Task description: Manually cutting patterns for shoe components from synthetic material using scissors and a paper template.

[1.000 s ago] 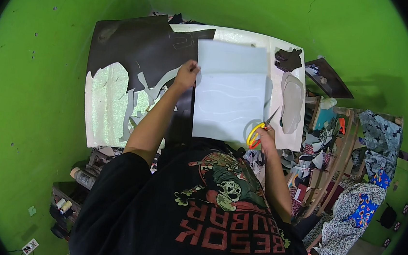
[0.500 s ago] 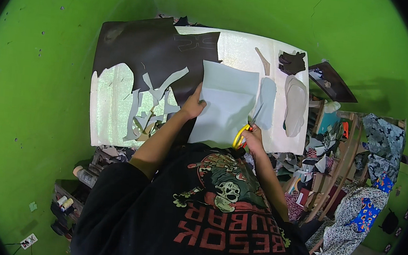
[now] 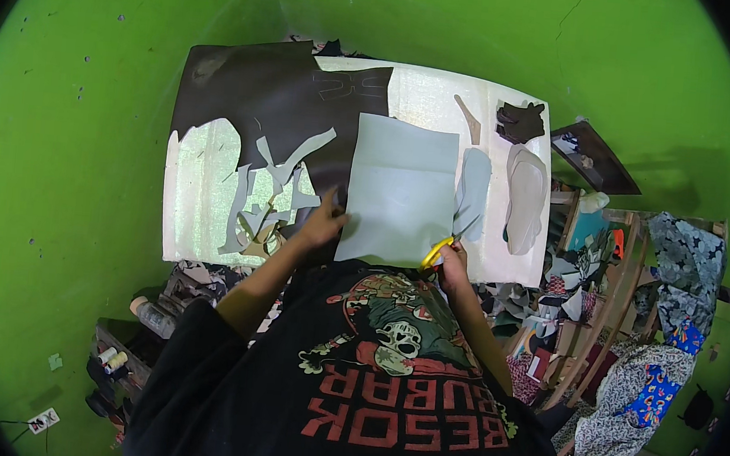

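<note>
A pale grey-blue rectangular sheet (image 3: 401, 188) lies flat on the table in front of me, a faint crease across its upper part. My left hand (image 3: 322, 224) is at the sheet's lower left edge, fingers apart and gripping nothing; whether a fingertip touches the sheet I cannot tell. At the sheet's lower right corner, my right hand (image 3: 455, 269) is closed round the yellow handles of a pair of scissors (image 3: 439, 250). The scissor blades point up and right, slightly parted. Just beyond them lie pale grey sole-shaped pieces (image 3: 472, 190), partly tucked beside the sheet.
Dark brown material (image 3: 263, 97) covers the far left of the white table (image 3: 429, 90). Grey offcuts (image 3: 288, 165) lie on the left. Beige sole shapes (image 3: 525, 199) and a dark scrap pile (image 3: 521, 122) sit at right. A cluttered wooden rack (image 3: 605, 310) stands beyond the table's right side.
My left hand has let go of the sheet's left edge and moved down and left. The sheet, bent before, now lies flat. The scissors have shifted slightly right and down.
</note>
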Demonstrator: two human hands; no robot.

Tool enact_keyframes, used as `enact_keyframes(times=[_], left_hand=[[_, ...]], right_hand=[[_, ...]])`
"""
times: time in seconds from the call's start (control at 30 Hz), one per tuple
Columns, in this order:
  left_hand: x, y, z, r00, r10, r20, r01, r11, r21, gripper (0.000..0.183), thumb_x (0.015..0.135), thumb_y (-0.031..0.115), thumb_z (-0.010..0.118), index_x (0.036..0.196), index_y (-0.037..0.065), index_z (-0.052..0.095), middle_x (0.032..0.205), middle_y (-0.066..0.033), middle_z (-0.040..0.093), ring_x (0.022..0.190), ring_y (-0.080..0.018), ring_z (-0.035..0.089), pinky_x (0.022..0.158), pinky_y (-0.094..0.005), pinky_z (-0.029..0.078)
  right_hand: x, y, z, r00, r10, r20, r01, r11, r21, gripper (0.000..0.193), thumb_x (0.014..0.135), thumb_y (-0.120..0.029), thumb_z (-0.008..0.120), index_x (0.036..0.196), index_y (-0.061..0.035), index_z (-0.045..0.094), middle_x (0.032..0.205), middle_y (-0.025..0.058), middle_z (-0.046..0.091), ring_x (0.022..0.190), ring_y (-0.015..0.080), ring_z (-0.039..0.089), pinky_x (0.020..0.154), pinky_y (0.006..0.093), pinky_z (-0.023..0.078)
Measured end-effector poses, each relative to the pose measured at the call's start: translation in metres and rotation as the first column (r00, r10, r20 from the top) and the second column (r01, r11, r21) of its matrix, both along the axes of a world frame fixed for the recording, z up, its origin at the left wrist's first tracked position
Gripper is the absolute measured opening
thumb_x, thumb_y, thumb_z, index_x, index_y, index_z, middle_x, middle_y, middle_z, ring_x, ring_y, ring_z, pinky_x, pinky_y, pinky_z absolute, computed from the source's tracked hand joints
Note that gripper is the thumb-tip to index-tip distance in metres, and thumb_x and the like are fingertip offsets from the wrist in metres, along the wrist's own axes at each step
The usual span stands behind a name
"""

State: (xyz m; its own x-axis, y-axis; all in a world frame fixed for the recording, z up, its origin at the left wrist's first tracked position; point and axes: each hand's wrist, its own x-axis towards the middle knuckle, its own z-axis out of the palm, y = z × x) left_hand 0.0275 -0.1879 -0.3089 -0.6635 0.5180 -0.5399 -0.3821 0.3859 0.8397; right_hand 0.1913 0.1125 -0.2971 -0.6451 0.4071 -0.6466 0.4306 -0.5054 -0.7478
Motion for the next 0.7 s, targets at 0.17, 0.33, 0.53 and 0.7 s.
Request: enact_keyframes(times=[0.17,0.33,0.53,0.7], left_hand=[[0.076,-0.021,-0.056,0.974,0.058,-0.220,-0.039,0.995,0.092,0.069,0.088,0.016,0.070,0.144,-0.004,0.035,0.109,-0.0201,0.067,0.093,-0.0237,0.065,0.082,-0.0372,0.053],[0.065,-0.019,0.005,0.972,0.204,0.118,-0.218,0.969,0.113,0.038,0.091,0.004,0.064,0.126,-0.004,0.052,0.101,-0.0138,0.066,0.076,-0.0163,0.065,0.072,-0.0302,0.054],[0.035,0.009,0.075,0.826,0.552,0.117,-0.554,0.752,0.358,0.038,0.094,0.000,0.060,0.131,0.002,0.053,0.093,-0.0102,0.066,0.069,-0.0135,0.062,0.066,-0.0262,0.051],[0.012,0.003,0.048,0.919,0.351,-0.178,-0.313,0.926,0.212,0.032,0.091,0.002,0.063,0.122,0.006,0.066,0.082,0.0018,0.062,0.072,-0.0047,0.054,0.067,-0.0218,0.045]], right_hand=[[0.003,0.000,-0.008,0.996,0.085,0.018,-0.085,0.996,0.001,0.030,0.082,-0.001,0.061,0.111,-0.0049,0.061,0.095,0.0031,0.065,0.082,0.0165,0.064,0.075,0.0305,0.054],[-0.003,-0.006,-0.004,0.981,0.107,-0.163,-0.101,0.994,0.042,0.032,0.082,0.003,0.058,0.114,-0.0023,0.061,0.098,0.0034,0.066,0.086,0.0154,0.064,0.078,0.0295,0.053],[-0.027,-0.001,0.000,0.983,0.014,-0.184,-0.012,1.000,0.016,0.044,0.085,0.005,0.056,0.128,-0.0003,0.057,0.106,0.0061,0.065,0.095,0.0155,0.063,0.085,0.0302,0.052],[-0.061,0.013,0.022,0.982,-0.058,-0.179,0.069,0.996,0.055,0.052,0.086,0.002,0.058,0.137,-0.0021,0.051,0.106,0.0049,0.064,0.094,0.0157,0.062,0.084,0.0293,0.051]])
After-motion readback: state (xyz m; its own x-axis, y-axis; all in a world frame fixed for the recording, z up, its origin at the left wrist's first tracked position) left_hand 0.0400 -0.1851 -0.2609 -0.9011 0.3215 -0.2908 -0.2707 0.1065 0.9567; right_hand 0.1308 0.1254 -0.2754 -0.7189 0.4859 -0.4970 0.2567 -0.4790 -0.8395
